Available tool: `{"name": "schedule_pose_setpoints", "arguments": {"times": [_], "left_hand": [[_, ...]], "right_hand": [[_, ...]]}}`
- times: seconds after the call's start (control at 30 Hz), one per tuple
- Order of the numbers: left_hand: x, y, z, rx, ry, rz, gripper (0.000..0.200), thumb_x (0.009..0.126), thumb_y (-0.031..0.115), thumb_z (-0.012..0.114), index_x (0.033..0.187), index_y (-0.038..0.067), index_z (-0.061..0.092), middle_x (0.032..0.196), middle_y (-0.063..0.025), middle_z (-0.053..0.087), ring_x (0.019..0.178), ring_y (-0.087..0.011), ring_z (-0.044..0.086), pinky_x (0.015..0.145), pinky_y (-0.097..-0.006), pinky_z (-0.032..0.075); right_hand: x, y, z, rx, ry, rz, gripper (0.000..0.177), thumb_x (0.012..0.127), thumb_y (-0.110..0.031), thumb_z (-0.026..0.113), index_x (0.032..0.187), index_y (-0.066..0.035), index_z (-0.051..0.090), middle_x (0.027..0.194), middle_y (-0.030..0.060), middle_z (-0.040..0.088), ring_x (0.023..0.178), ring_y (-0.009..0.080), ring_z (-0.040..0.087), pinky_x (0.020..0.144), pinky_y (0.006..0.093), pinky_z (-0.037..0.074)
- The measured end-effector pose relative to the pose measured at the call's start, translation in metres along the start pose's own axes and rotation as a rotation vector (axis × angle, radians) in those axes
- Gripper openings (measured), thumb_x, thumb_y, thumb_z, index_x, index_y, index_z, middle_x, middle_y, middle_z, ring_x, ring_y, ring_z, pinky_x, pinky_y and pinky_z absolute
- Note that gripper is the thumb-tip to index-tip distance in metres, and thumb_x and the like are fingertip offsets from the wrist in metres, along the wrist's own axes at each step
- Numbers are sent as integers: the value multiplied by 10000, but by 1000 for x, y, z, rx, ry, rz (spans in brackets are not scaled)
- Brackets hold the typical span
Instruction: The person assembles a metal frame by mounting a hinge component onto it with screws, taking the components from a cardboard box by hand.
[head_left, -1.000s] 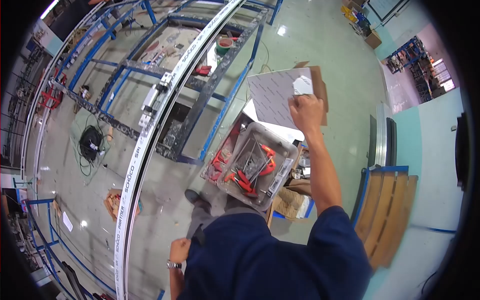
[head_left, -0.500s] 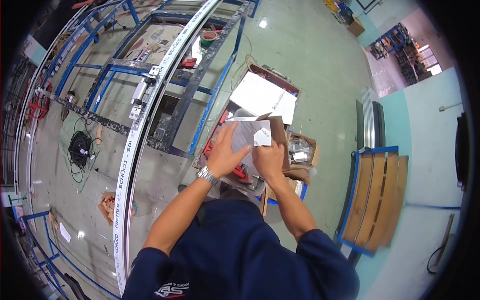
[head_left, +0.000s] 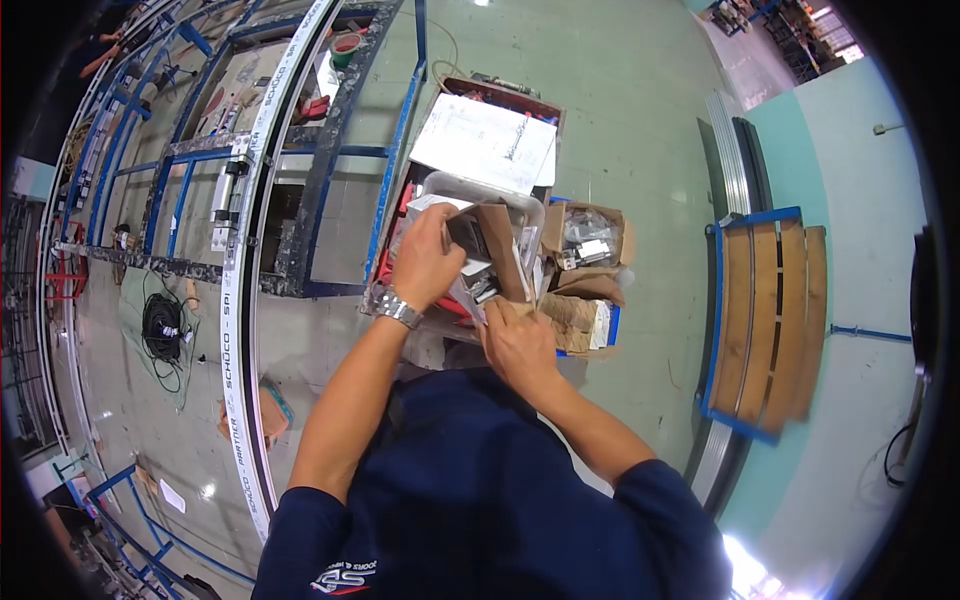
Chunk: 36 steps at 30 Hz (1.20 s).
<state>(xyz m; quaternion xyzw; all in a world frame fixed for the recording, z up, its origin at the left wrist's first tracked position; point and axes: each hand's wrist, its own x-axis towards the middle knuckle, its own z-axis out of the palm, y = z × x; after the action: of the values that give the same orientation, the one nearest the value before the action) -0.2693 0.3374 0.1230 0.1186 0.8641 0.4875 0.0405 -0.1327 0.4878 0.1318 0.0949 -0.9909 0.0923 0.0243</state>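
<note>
A small cardboard box (head_left: 497, 240) is held tilted in front of me, its top spread apart. Fingers of my left hand (head_left: 426, 262) are closed on its left edge. My right hand (head_left: 518, 345) grips the near right edge, fingers bent around the cardboard. Inside, small silver metal parts (head_left: 484, 288) show, partly hidden by the flap and my fingers. Behind the box stands a clear plastic bin (head_left: 440, 182). Red tools or parts, partly covered, lie left of my left hand.
Papers (head_left: 480, 143) cover a crate beyond the bin. Another open carton (head_left: 620, 238) holds plastic-wrapped parts on the right. A long profile (head_left: 247, 300) rests across a blue-framed workbench (head_left: 395, 190) on the left. A slatted wooden panel (head_left: 760, 325) stands at right; black cable (head_left: 165, 325) lies coiled on the floor.
The box has turned so its inside now shows; the white-labelled face is out of sight. My right hand has moved down toward me, and the camera view has shifted right.
</note>
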Motion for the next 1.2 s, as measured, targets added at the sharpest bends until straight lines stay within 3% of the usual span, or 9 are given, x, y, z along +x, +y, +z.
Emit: {"name": "schedule_pose_setpoints", "arguments": {"times": [0.03,0.07,0.13,0.27,0.33,0.47,0.73,0.83,1.2], "left_hand": [[-2,1,-4,-53,-68,-99,478,793,62,628,1265,28,561,1128,-224,651,1040,-422,634,930,-480,504],[-4,-12,6,-43,60,64,446,811,36,603,1256,35,571,1097,-226,656,1005,-419,647,894,-473,506],[-4,-13,9,-16,64,77,445,817,44,605,1260,35,570,1100,-225,655,1004,-423,644,895,-474,507],[-8,-8,11,2,44,29,448,810,43,603,1258,49,588,1077,-222,662,992,-420,646,891,-474,509],[-5,0,5,50,-26,-97,454,793,43,605,1247,53,605,1021,-211,678,949,-408,661,861,-460,520],[-5,-23,9,25,60,36,491,777,57,613,1268,47,612,1083,-196,706,927,-337,680,836,-403,531],[-6,-13,13,13,29,-31,482,799,83,614,1280,47,614,1096,-189,710,920,-314,686,845,-379,532],[-5,-8,17,61,41,-48,479,803,82,609,1281,58,616,1073,-186,707,898,-317,686,835,-386,534],[-8,1,30,111,99,64,497,790,82,633,1287,81,620,1061,-172,689,856,-337,657,807,-423,530]], "right_hand": [[-9,0,-6,42,-53,61,234,896,-204,670,1050,-30,643,892,122,687,765,304,725,651,416,571],[-15,5,-2,66,-80,74,239,917,-200,653,1081,-28,622,911,143,691,748,342,719,632,449,566],[-29,17,10,113,-138,100,252,958,-191,618,1142,-24,582,950,185,699,714,417,707,593,516,555],[-10,41,26,244,-273,112,362,1016,-160,545,1320,35,512,877,260,688,775,459,687,667,537,542],[2,46,26,382,-121,105,369,996,-122,535,1314,63,503,898,267,686,800,458,691,697,535,555],[14,46,15,624,165,107,347,988,-110,571,1285,59,507,972,290,669,923,479,664,789,542,530],[21,62,24,851,4,154,329,916,-112,681,1197,52,627,1093,272,702,1025,435,685,891,454,552],[27,78,21,909,-111,53,274,853,-26,661,1110,69,658,1027,313,684,1019,466,657,918,520,509],[64,59,18,-14,-358,-392,78,757,-89,735,820,-49,757,827,148,752,806,300,766,678,422,617]]}}
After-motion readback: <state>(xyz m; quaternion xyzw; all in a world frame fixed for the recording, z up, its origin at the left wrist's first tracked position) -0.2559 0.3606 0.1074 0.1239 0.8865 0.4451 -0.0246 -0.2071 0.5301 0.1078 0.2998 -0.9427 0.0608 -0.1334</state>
